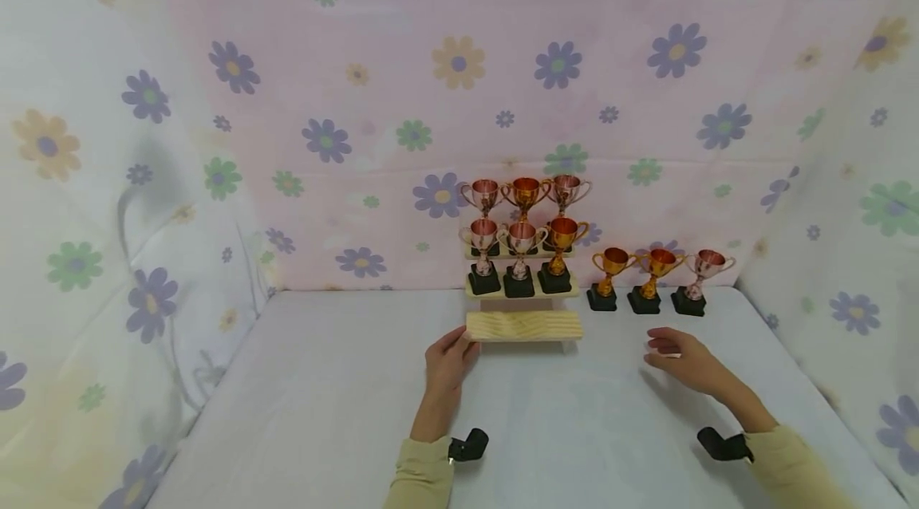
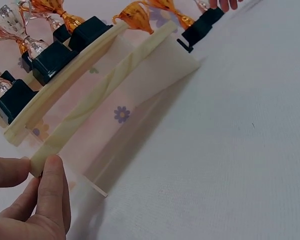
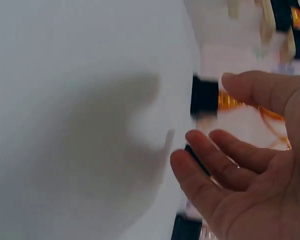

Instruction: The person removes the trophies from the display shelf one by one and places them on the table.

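Note:
A stepped wooden stand (image 1: 524, 325) sits at the back of the table. Its two upper steps carry copper and gold trophies (image 1: 522, 250); the lowest step is bare. My left hand (image 1: 459, 341) pinches the left end of that lowest step (image 2: 105, 110) between thumb (image 2: 52, 172) and fingers. Three more trophies (image 1: 649, 282) on black bases stand in a row on the table right of the stand. My right hand (image 1: 656, 348) hovers just in front of them with its fingers (image 3: 210, 150) relaxed, holding nothing. In the right wrist view those trophy bases (image 3: 204, 95) look blurred.
The white table (image 1: 345, 397) is walled at the back and on both sides by flowered cloth (image 1: 402, 94). Bare surface stretches left of the stand and in front of both hands.

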Demonstrator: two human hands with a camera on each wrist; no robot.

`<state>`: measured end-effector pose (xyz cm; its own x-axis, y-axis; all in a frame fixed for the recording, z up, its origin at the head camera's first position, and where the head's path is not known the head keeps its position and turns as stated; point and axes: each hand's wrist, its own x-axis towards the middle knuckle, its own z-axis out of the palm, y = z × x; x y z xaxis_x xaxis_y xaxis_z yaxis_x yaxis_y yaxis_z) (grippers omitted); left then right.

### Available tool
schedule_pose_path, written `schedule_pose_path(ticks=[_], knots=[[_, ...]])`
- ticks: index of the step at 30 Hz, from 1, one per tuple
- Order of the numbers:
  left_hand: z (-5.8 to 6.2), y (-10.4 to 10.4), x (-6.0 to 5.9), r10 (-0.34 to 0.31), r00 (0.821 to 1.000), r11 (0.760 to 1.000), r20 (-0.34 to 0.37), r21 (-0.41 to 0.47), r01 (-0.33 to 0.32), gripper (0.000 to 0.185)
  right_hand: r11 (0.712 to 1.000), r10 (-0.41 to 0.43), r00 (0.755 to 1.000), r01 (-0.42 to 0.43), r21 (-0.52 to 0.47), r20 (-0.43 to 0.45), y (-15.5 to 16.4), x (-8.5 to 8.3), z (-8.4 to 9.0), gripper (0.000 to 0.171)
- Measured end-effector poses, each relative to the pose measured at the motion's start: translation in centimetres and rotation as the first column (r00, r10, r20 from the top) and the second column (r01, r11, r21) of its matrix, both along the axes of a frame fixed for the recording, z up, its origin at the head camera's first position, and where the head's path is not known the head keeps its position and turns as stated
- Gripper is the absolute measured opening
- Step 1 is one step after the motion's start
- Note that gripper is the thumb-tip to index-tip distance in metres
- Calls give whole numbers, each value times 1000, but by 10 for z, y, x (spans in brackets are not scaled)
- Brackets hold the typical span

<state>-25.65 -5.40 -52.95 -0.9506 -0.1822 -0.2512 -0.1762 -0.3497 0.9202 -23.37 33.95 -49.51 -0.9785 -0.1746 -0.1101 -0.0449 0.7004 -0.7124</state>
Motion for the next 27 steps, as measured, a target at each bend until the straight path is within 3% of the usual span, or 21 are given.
schedule_pose_path(ticks=[5, 8, 11, 14, 18, 22, 27], knots=[[0, 4, -1, 24, 999, 1000, -23, 6, -24, 31, 990, 61, 998, -59, -129, 10, -36, 4, -9, 50], [3, 4, 1, 69, 993, 994, -97, -83, -77, 29, 972, 47, 998, -39, -230, 30, -57, 3, -12, 51], [11, 1, 3, 111, 972, 957, -208, -241, -161, 28, 946, 13, 999, 4, -323, 49, -74, 1, -14, 53], [27, -6, 0, 109, 952, 912, -285, -353, -210, 30, 910, -42, 995, 73, -407, 85, -89, -2, -16, 54], [59, -16, -13, 27, 927, 908, -374, -379, -179, 37, 850, -131, 979, 193, -490, 158, -107, -4, -16, 53], [92, -21, -32, -95, 882, 909, -461, -401, -112, 46, 800, -230, 951, 305, -516, 206, -122, -8, -17, 51], [117, -21, -57, -263, 851, 889, -456, -456, 30, 62, 756, -311, 922, 387, -528, 230, -132, -13, -19, 53]])
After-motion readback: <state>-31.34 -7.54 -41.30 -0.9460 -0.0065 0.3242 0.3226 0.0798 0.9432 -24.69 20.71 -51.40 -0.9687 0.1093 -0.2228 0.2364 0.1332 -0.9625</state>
